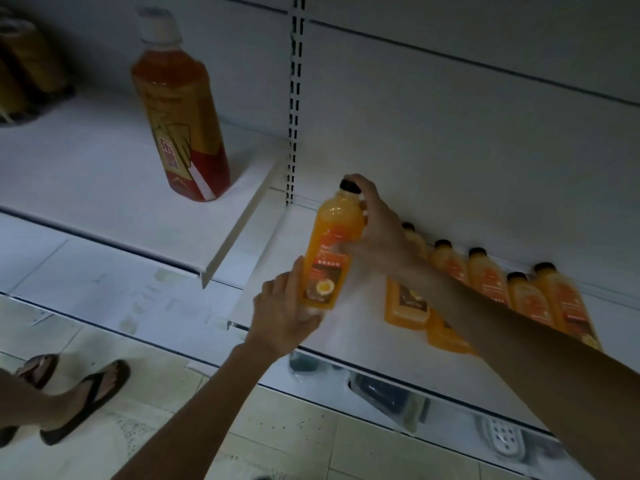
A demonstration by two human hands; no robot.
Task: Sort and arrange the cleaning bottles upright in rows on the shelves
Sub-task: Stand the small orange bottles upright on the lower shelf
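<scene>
Head view: orange bottle was upright, held between both hands over the left end of the lower shelf; couldn't tell if its base touched. Right hand had fingers curled round the neck and shoulder. Left hand gripped the base, index finger straight up the side. Right of the fingers, behind the right forearm, more orange bottles stood by the back panel. Up-left of the fingers, a large amber bottle stood on the higher shelf. Tiled floor below, sandalled feet at left.
</scene>
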